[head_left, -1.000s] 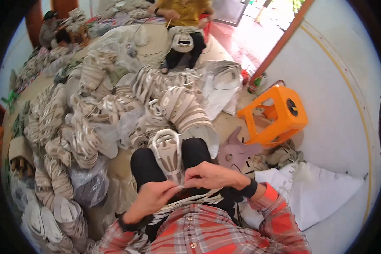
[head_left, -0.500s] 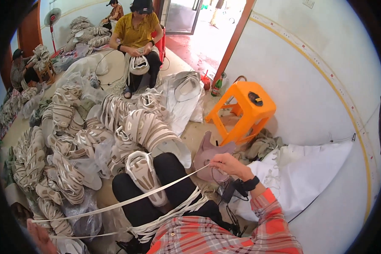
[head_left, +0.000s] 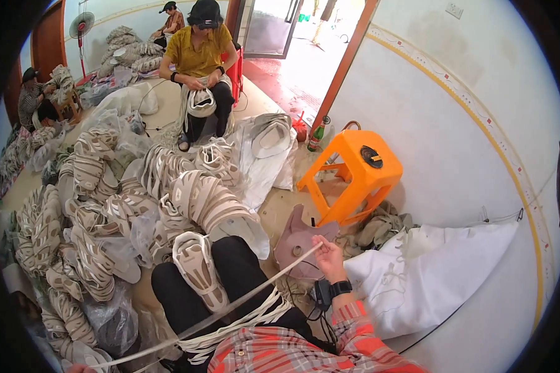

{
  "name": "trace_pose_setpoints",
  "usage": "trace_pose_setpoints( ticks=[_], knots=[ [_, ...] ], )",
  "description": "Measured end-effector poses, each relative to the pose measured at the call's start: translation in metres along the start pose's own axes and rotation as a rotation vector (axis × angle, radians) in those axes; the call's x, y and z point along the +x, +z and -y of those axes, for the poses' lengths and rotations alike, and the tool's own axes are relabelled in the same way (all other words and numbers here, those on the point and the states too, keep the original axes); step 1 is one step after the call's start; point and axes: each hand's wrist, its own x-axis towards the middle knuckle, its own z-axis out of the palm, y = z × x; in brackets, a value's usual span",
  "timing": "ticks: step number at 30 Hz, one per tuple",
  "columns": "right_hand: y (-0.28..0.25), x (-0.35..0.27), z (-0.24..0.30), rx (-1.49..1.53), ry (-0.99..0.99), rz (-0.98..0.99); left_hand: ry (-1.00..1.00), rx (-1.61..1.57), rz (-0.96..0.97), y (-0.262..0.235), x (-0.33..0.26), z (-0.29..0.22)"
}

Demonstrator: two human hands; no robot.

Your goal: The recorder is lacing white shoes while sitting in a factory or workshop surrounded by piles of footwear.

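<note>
A long beige shoelace (head_left: 255,291) runs taut and slanting across my lap. Its upper end is pinched in the fingers of my right hand (head_left: 331,260), which is raised on the right. The other end leads to my left hand (head_left: 81,368), mostly cut off at the lower left edge, its fingers barely showing. A beige and white shoe upper (head_left: 196,267) lies on my black-trousered thighs, apart from both hands. A bundle of loose pale laces (head_left: 242,323) is draped over my lap below it.
Heaps of stacked shoe uppers (head_left: 211,202) and plastic bags spread over the floor ahead and left. An orange stool (head_left: 354,155) and a mauve plastic piece (head_left: 292,233) stand right, near a white sack (head_left: 417,273). A co-worker (head_left: 199,53) sits ahead, handling a shoe upper.
My right hand has moved slightly down and toward me, still pinching the lace. My left hand has dropped lower, mostly out of the picture. The view has shifted a little.
</note>
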Motion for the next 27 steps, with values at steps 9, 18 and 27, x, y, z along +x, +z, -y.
trace_pose_setpoints(
  ticks=[9, 18, 27],
  knots=[
    [0.125, -0.076, -0.083, -1.154, 0.062, 0.518, 0.292, 0.139, -0.176, 0.195, 0.095, 0.056],
    [0.146, -0.108, -0.195, -1.751, -0.517, 0.971, 0.264, -0.359, 0.140, 0.341, 0.113, -0.041],
    [0.148, -0.103, -0.192, -1.826, -0.501, 0.996, 0.231, -0.243, 0.188, 0.346, 0.117, -0.042]
  ],
)
